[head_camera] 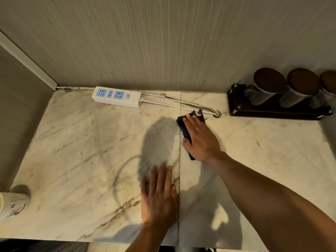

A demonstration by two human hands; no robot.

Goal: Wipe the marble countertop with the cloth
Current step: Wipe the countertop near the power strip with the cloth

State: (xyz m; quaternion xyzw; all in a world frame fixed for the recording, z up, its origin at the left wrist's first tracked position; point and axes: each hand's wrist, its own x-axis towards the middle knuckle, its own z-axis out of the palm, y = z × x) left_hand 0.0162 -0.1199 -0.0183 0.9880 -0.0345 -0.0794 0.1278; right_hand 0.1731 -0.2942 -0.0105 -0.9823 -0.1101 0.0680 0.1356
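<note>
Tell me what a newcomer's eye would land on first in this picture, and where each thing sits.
First, the right hand pressing a dark cloth flat on the marble countertop, right of its seam, while the left hand lies flat nearer the front edge. Next, the white power strip with blue sockets against the back wall, its cable running right towards the cloth. Far right, dark-lidded canisters stand in a dark rack.

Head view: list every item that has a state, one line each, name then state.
cloth: dark, bunched, pressed flat under the right hand
right hand: palm down on the cloth
left hand: flat on the countertop, empty
power strip: sockets empty
jars: upright, lidded, in rack
cup: standing at left edge
</note>
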